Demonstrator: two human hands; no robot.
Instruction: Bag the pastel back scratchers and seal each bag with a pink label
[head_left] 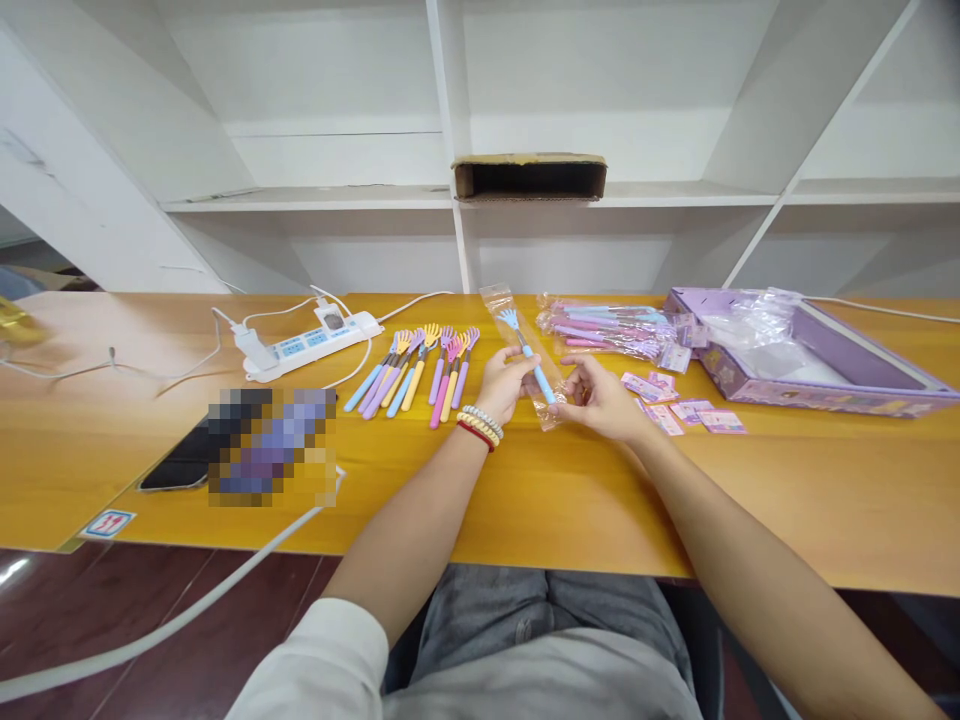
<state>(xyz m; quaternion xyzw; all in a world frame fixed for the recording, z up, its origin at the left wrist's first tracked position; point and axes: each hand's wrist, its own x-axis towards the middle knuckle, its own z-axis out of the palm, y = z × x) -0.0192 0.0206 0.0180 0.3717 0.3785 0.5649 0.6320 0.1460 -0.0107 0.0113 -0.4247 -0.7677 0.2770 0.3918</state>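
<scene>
So the background is white shelving with one open cardboard box (530, 178) on a ledge, and below it there's a yellow-brown wood table (525, 500). Front and center is one clear bag (495, 295) with one blue hand-shaped stick (541, 378) that looks to be inside it, held up between both hands. Left hand (504, 388) has its thumb and fingers clamped on the bag around the upper handle, and there are three bands (481, 427) on that wrist. Right hand (600, 398) is at the bag's lower right edge, thumb and fingertips curled in with just a small gap showing; can't tell if they're actually pinching the plastic. Left of the hands I count about ten loose sticks (411, 385) with blue, purple, yellow and pink handles, some overlapping. On the right there's a pile of bagged sticks (607, 325), too jumbled to count, then at least five little printed cards (722, 421) and one purple box (817, 395) with clear plastic in it. Over on the left: one white power strip (307, 345) with two plugs in it, one black phone (180, 460), one pixelated item right beside it, and one small sticker (109, 523) near the table edge.
</scene>
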